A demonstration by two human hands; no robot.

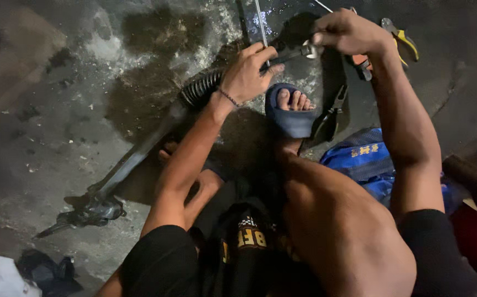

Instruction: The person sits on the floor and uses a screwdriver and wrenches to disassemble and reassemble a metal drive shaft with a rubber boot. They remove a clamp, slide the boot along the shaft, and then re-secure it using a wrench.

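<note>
The long metal bar [139, 151] is laid slanting from lower left to upper right. It is gripped by the left hand [247, 74], and its shiny tip [310, 50] is pinched by the right hand [345, 32].

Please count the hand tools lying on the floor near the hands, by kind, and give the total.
Dark pliers beside the blue sandal: 1
Yellow-handled pliers behind the right hand: 1
Orange-handled tool, kind unclear: 1
Total: 3
</note>
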